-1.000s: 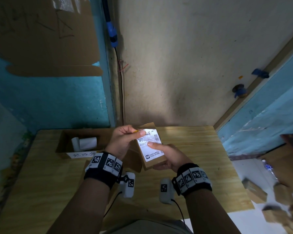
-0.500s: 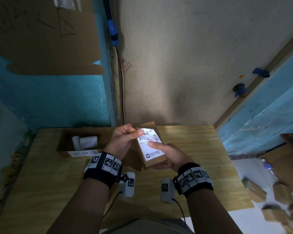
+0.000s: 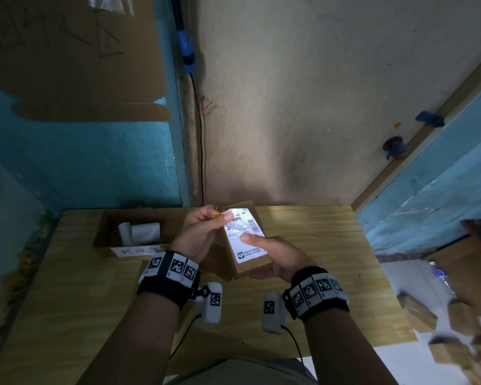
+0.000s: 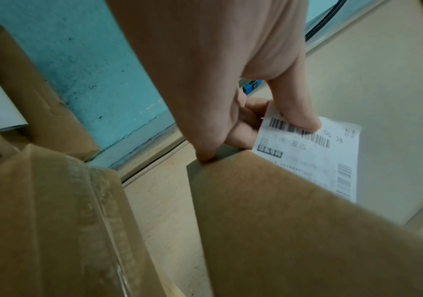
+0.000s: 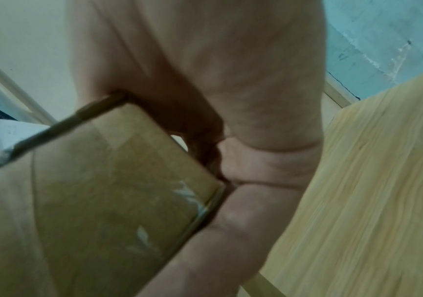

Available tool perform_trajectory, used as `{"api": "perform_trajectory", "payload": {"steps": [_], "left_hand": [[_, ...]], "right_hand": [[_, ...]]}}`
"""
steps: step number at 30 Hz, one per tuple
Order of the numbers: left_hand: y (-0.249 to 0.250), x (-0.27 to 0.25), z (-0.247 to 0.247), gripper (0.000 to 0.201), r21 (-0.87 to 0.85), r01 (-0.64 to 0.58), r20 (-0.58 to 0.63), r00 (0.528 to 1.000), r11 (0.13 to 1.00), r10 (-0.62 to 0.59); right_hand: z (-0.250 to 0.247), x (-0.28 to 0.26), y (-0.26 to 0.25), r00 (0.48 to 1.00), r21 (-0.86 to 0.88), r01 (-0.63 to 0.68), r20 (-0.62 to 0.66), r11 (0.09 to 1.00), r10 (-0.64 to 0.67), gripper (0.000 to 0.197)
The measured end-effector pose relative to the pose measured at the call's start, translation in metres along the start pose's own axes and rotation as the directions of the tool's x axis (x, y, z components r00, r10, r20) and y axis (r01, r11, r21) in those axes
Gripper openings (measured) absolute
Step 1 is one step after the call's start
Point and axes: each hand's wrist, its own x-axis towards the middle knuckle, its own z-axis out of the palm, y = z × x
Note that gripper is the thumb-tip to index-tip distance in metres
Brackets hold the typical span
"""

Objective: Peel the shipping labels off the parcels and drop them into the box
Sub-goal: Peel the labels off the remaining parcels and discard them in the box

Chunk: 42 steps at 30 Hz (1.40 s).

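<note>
Since a second ago: little has shifted; both my hands have kept their grips and the label's far corner has come up slightly more from the cardboard.
Left hand (image 3: 199,232): thumb and fingers pinch the lifted far-left corner of the shipping label (image 3: 247,236), narrow grip; the left wrist view shows the thumb pressed over the barcode strip.
Right hand (image 3: 275,255): curled round the near-right side of the parcel (image 3: 245,269), fingers underneath, thumb laid flat on the middle of the label to hold it down.
Parcel: held up between my hands above the worktop (image 3: 303,232), tilted, label face toward me.
Label: far corner loose, near part judged to be stuck flat to the cardboard.
Box (image 3: 109,226): open, on the worktop just beyond and to the left of my left hand, with white rolled paper (image 3: 143,232) inside.
Further out: more brown parcels (image 3: 417,309) lie low to the right of my right hand, off the worktop.
Risk: paper may tear at the corner if I pull too sharply; my right thumb sits on the label and would block the peel unless it slides away.
Risk: sticky side could fold onto itself or cling to my fingers at the drop.
Hard to see: how much glue has let go; my right fingertips under the parcel; the right-hand parcels are blurred.
</note>
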Motion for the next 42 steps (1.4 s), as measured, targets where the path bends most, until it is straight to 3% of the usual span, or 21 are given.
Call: {"api": "perform_trajectory", "payload": {"steps": [5,11,15,19,21,23,27,32,36,42], "left_hand": [[0.001,0.004,0.012,0.026,-0.013,-0.029,-0.088,0.996,1.000,0.027],[0.005,0.003,0.013,0.013,0.152,-0.077,-0.175,0.979,0.985,0.104],[0.006,0.002,0.012,0.016,0.132,-0.108,-0.229,0.964,0.985,0.136],[0.007,0.001,0.009,0.013,0.110,-0.089,-0.199,0.974,0.990,0.109],[0.008,0.003,0.008,0.030,0.009,-0.093,-0.220,0.971,0.996,0.093],[0.010,0.005,0.008,0.034,-0.021,-0.095,-0.253,0.963,0.995,0.087],[0.012,0.003,0.007,0.027,0.061,-0.081,-0.252,0.963,0.995,0.094],[0.017,0.003,0.004,0.012,0.088,-0.148,-0.231,0.959,0.985,0.165],[0.013,0.007,-0.005,0.025,0.195,-0.160,-0.280,0.936,0.968,0.212],[0.005,0.003,-0.016,0.025,0.295,-0.123,-0.388,0.891,0.948,0.236]], "right_hand": [[0.004,0.000,-0.005,0.996,0.108,-0.091,0.010,0.990,0.090,0.041],[0.000,-0.002,-0.009,0.997,0.045,-0.072,-0.005,0.996,0.072,0.044],[-0.002,-0.003,-0.009,0.999,0.005,-0.055,0.003,0.998,0.055,0.043],[-0.003,-0.004,-0.012,1.000,-0.040,-0.017,-0.016,0.999,0.016,0.046],[-0.002,-0.004,-0.013,0.999,-0.054,0.015,-0.038,0.998,-0.017,0.047],[-0.001,-0.004,-0.011,0.996,-0.092,0.072,-0.044,0.993,-0.076,0.047],[0.003,-0.005,-0.010,0.986,-0.138,0.151,-0.045,0.979,-0.158,0.044],[0.000,-0.004,-0.009,0.980,-0.154,0.163,-0.086,0.974,-0.178,0.043],[0.001,-0.003,-0.008,0.975,-0.168,0.158,-0.129,0.973,-0.181,0.041],[0.002,0.003,-0.005,0.949,-0.221,0.175,-0.222,0.959,-0.225,0.033]]}}
